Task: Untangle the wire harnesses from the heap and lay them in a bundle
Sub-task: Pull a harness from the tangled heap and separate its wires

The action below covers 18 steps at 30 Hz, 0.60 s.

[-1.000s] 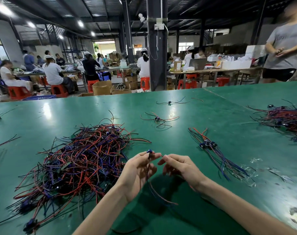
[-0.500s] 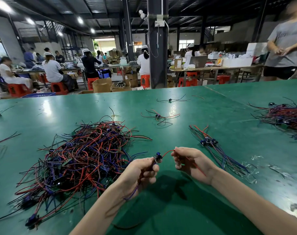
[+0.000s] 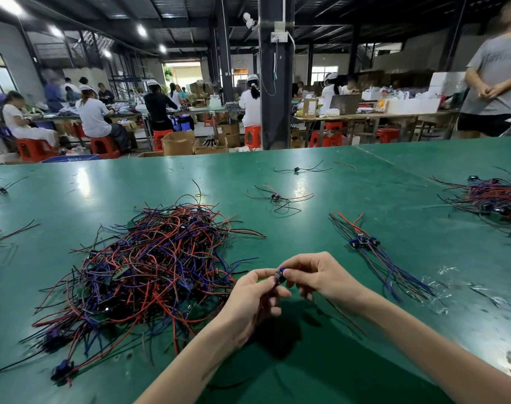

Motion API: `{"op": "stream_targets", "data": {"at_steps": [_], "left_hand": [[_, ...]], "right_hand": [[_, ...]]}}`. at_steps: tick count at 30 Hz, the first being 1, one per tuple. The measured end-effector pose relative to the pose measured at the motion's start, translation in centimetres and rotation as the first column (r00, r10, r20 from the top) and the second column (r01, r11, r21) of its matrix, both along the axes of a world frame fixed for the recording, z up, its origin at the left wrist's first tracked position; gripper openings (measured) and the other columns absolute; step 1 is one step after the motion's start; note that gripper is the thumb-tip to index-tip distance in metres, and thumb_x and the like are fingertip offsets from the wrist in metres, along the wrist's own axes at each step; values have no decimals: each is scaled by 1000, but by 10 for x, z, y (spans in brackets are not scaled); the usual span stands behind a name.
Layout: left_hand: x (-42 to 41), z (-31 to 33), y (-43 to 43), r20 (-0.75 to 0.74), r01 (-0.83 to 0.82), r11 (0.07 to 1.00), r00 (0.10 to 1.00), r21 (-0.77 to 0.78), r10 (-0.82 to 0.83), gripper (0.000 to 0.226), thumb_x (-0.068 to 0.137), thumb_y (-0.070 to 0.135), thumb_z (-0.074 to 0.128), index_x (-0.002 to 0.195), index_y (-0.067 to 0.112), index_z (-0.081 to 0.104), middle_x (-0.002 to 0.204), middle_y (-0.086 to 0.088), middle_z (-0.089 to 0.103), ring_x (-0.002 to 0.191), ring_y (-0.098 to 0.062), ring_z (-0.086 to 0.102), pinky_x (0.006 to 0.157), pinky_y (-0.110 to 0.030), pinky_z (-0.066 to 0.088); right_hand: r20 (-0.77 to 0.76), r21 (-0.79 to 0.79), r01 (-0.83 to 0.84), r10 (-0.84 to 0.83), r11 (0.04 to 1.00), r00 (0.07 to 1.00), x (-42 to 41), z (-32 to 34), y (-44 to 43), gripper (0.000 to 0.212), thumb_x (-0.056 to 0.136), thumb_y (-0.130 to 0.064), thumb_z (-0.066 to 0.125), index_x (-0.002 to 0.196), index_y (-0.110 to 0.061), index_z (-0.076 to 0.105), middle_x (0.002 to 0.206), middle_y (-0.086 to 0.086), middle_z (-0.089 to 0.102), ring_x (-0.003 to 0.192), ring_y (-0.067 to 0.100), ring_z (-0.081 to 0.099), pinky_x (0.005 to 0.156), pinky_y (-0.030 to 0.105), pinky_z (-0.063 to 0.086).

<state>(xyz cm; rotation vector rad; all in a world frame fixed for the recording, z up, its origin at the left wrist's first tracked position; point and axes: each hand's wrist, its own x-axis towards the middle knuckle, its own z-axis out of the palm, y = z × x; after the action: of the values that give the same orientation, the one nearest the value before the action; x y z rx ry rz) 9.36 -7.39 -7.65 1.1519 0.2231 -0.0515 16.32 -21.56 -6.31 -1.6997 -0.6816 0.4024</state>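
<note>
The left hand (image 3: 250, 298) and right hand (image 3: 315, 275) pinch a small blue plug (image 3: 280, 277); its thin wires (image 3: 346, 318) may snag the tangled red-and-blue heap (image 3: 149, 269), frame left.

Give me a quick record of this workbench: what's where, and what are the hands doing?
Table: green, glossy
Wire harness: one, held above the table
Left hand: pinches its small blue part
Right hand: pinches the same part
Heap: tangled red, blue and black wires, left of the hands
Bundle: straightened wires lying right of the hands
</note>
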Motion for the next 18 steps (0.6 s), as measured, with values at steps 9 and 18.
{"op": "stream_targets", "data": {"at_steps": [9, 18], "left_hand": [[-3, 0, 2, -10, -61, 954, 998, -294, 61, 25, 100, 24, 42, 113, 4, 45, 96, -21, 62, 58, -21, 58, 59, -32, 59], [-2, -1, 3, -8, -35, 971, 999, -237, 34, 25, 99, 19, 43, 118, 4, 44, 94, -19, 61, 60, -20, 58, 62, -32, 58]], "right_hand": [[-292, 145, 612, -557, 778, 778, 123, 2, 33, 12, 89, 6, 55, 101, 6, 57, 62, 12, 51, 38, 11, 50, 39, 18, 46], [202, -387, 491, -448, 780, 871, 187, -17, 63, 70, 91, -26, 55, 150, -15, 19, 149, 10, 38, 134, 28, 37, 107, 32, 29]]}}
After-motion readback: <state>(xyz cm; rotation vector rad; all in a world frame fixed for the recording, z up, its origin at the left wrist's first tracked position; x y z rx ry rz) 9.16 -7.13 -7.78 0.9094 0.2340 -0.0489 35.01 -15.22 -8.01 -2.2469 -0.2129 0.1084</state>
